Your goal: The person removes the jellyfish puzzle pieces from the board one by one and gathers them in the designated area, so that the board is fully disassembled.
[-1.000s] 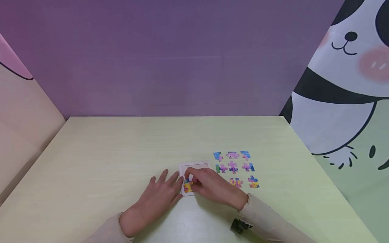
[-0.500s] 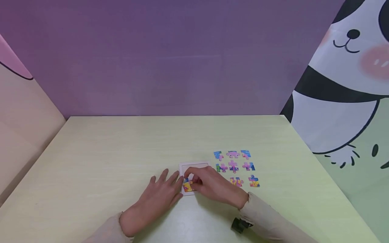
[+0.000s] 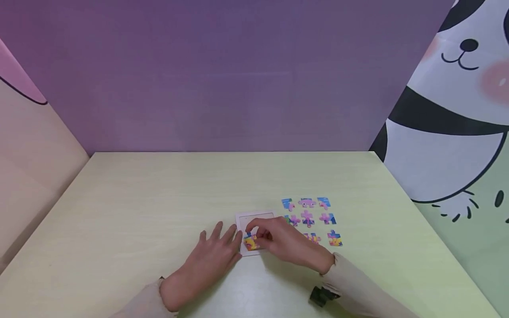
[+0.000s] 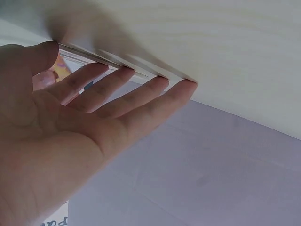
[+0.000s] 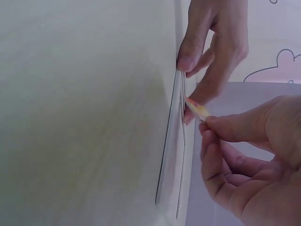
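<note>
My right hand pinches a yellow-and-blue jigsaw piece between thumb and fingers, over the lower left part of a white puzzle frame. The right wrist view shows this jigsaw piece tilted, its far edge down at the frame and its near edge raised. The palm of my left hand faces down, fingers spread and straight. Its fingertips and thumb touch the left side of the frame, as the left wrist view also shows. Part of the frame is hidden behind my right hand.
Several loose jigsaw pieces lie in rows right of the frame, among them a pink face piece and a yellow-and-blue corner piece. My right hand partly covers the nearest ones. The pale table meets a purple wall behind.
The pinched jigsaw piece has turned and shifted slightly within the frame, staying in my right hand. My left hand keeps its place at the frame. The head view has swung a little.
</note>
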Motion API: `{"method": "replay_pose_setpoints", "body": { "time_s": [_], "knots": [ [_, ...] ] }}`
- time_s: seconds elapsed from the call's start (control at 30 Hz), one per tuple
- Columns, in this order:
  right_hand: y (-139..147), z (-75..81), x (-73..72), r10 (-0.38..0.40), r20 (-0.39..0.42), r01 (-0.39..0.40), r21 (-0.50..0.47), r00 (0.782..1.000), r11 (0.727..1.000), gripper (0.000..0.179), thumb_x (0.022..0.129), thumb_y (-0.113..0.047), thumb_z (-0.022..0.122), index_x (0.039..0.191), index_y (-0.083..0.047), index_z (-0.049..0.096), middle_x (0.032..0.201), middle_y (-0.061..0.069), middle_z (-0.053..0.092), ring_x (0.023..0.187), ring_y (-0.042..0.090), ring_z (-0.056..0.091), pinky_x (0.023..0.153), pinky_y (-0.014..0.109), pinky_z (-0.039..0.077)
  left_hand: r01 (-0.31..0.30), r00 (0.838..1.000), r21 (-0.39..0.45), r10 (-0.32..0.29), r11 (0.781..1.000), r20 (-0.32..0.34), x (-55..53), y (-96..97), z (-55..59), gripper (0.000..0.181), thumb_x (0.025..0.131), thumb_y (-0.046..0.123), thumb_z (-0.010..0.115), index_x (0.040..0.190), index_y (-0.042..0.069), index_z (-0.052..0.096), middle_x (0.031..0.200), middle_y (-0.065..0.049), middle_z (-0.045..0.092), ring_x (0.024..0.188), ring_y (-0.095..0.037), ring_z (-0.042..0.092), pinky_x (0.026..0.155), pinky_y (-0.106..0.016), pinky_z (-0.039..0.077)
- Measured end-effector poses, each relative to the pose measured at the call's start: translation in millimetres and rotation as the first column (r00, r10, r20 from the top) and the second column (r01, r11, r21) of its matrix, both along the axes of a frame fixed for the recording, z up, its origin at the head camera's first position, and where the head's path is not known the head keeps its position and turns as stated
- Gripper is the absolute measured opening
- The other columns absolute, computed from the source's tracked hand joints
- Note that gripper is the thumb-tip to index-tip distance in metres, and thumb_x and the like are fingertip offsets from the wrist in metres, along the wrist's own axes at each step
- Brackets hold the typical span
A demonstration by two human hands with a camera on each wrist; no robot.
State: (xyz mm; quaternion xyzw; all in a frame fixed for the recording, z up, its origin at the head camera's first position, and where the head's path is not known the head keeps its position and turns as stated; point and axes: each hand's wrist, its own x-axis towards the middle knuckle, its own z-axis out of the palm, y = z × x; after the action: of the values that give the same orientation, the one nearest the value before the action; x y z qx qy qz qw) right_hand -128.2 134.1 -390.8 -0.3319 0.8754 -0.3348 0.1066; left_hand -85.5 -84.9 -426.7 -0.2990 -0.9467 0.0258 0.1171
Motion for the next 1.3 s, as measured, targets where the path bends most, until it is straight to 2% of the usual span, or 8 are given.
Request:
{"method": "replay_pose_setpoints", "body": {
  "time_s": [0.2,0.33,0.43,0.67,0.8,1.03,1.2,1.3],
  "knots": [
    [19,2.7,4.5,-0.076,-0.058,0.074,-0.026,0.995,0.997,0.027,0.092,0.000,0.067,0.116,-0.010,0.067,0.082,-0.002,0.068,0.071,0.006,0.059,0.068,0.024,0.052,0.000,1.000,0.002,0.000,1.000,-0.020,1.5,1.7,-1.7,0.044,0.095,0.041,0.065,0.130,0.014,0.063,0.132,-0.006,0.061,0.120,-0.036,0.056,0.080,-0.055,0.053],
    [34,3.5,7.8,-0.126,-0.048,0.124,-0.027,0.991,0.992,0.026,0.091,0.000,0.068,0.116,-0.009,0.067,0.081,-0.002,0.069,0.069,0.008,0.060,0.065,0.024,0.052,0.003,1.000,-0.002,-0.003,1.000,-0.018,1.2,2.4,-2.4,0.044,0.096,0.041,0.064,0.131,0.014,0.063,0.133,-0.006,0.060,0.120,-0.036,0.056,0.080,-0.055,0.054],
    [45,3.0,10.5,-0.142,-0.041,0.141,-0.040,0.989,0.989,0.025,0.090,0.001,0.069,0.114,-0.007,0.067,0.080,-0.001,0.069,0.069,0.009,0.061,0.064,0.024,0.053,0.017,0.999,0.003,-0.017,1.000,-0.029,0.1,2.4,-3.4,0.043,0.096,0.039,0.063,0.131,0.013,0.063,0.132,-0.007,0.061,0.120,-0.037,0.056,0.080,-0.056,0.054],
    [66,0.9,12.9,-0.167,-0.087,0.164,-0.043,0.982,0.985,0.025,0.089,0.002,0.070,0.112,-0.007,0.067,0.079,-0.003,0.068,0.070,0.006,0.060,0.066,0.024,0.052,0.040,0.998,0.015,-0.039,0.999,-0.055,0.9,1.9,-5.3,0.042,0.097,0.039,0.063,0.130,0.013,0.062,0.132,-0.007,0.061,0.120,-0.037,0.057,0.079,-0.056,0.054],
    [77,1.3,9.2,-0.163,-0.067,0.164,0.002,0.984,0.987,0.025,0.089,0.003,0.068,0.113,-0.005,0.066,0.077,-0.002,0.065,0.067,0.006,0.058,0.063,0.024,0.051,0.047,0.998,0.029,-0.045,0.999,-0.048,1.1,3.9,-5.8,0.042,0.097,0.038,0.063,0.130,0.013,0.062,0.132,-0.007,0.061,0.121,-0.037,0.056,0.079,-0.056,0.054],
    [86,-0.2,3.7,-0.146,-0.012,0.146,0.049,0.989,0.988,0.020,0.090,0.000,0.066,0.109,-0.009,0.066,0.075,-0.005,0.066,0.065,0.005,0.057,0.061,0.025,0.048,0.021,1.000,0.008,-0.021,1.000,-0.017,0.8,2.3,0.7,0.042,0.096,0.037,0.065,0.129,0.013,0.062,0.132,-0.006,0.060,0.120,-0.038,0.056,0.078,-0.055,0.053],
    [90,-2.3,7.1,-0.172,-0.001,0.172,0.072,0.985,0.982,0.020,0.089,0.000,0.066,0.107,-0.010,0.066,0.074,-0.005,0.066,0.064,0.005,0.058,0.060,0.025,0.048,0.062,0.997,0.015,-0.061,0.998,-0.040,0.7,5.2,2.2,0.041,0.096,0.037,0.064,0.128,0.011,0.063,0.130,-0.007,0.061,0.117,-0.038,0.058,0.074,-0.053,0.054],
    [91,0.3,7.6,-0.178,0.001,0.178,0.070,0.984,0.982,0.020,0.090,0.000,0.066,0.107,-0.009,0.066,0.075,-0.005,0.067,0.064,0.006,0.058,0.060,0.026,0.049,0.063,0.996,0.009,-0.063,0.998,-0.056,-0.4,8.0,5.0,0.042,0.096,0.037,0.064,0.129,0.011,0.063,0.131,-0.008,0.061,0.118,-0.038,0.058,0.075,-0.054,0.054]
  ]
}}
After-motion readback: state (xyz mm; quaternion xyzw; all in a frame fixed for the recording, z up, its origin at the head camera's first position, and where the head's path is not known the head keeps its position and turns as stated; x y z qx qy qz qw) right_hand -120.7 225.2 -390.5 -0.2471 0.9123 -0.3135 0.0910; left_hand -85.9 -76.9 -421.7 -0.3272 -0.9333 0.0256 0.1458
